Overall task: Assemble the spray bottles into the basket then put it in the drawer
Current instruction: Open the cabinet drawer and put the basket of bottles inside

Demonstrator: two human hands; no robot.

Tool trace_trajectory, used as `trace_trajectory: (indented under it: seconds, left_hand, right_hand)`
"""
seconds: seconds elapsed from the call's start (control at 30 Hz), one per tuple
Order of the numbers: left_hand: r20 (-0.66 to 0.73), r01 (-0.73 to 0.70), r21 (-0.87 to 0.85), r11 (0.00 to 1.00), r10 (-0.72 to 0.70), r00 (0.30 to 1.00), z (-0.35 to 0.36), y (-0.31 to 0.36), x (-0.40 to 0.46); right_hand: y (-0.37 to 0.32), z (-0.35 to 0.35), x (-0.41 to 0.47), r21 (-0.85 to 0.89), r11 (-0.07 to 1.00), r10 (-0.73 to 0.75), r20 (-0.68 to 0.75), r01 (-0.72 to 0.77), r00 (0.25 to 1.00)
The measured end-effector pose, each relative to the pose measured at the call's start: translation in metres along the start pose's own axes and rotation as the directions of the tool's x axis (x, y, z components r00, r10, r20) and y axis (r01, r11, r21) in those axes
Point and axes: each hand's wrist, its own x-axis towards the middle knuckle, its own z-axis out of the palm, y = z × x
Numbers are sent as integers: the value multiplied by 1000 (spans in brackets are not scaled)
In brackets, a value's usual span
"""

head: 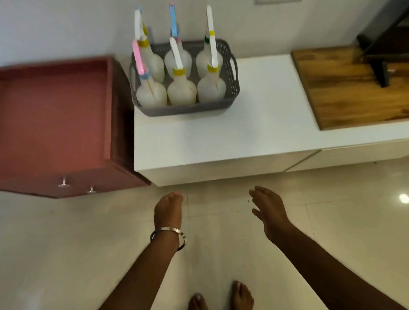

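Six spray bottles (182, 88) stand upright in the basket (229, 82), two rows of three, so the loading part looks done; what is left, by the look of it, is carrying the lot across to the drawer (47, 120). The basket sits on the white surface (256, 119) at its back left corner, just beside the open drawer, and nobody is touching it. Both hands hang low over the floor (62, 257), well short of the surface: the left hand (169, 210) has its fingers tucked under and out of sight, holding nothing visible, while the right hand (269, 210) is spread loose and empty. The bottles are milky, translucent plastic with round shoulders and long slim trigger heads in white, pink and blue, ringed with yellow collars. The basket is grey perforated plastic with a looped handle at its end. The drawer is a reddish-brown box, smooth inside, two small metal knobs (63, 182) on its front. The floor is glossy pale tile.
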Motion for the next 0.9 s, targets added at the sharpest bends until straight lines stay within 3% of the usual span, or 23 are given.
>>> trace_trajectory:
  seconds: [0.1, 0.2, 0.5, 0.67, 0.9]
  left_hand:
    - [126, 230, -274, 934, -203, 971, 21, -32, 21]
    - [209, 338, -425, 840, -273, 939, 47, -60, 49]
    - [338, 461, -637, 618, -314, 887, 120, -123, 136]
    - [382, 490, -633, 599, -308, 871, 146, -139, 183]
    - [360, 436, -753, 492, -247, 900, 162, -135, 239]
  right_hand:
    - [28, -1, 32, 104, 993, 59, -21, -56, 998]
    - [46, 2, 68, 285, 951, 127, 7, -124, 992]
    - [93, 15, 182, 646, 732, 195, 101, -213, 976]
    - [105, 29, 238, 713, 661, 214, 119, -233, 970]
    - [104, 43, 300, 771, 584, 236, 140, -255, 962]
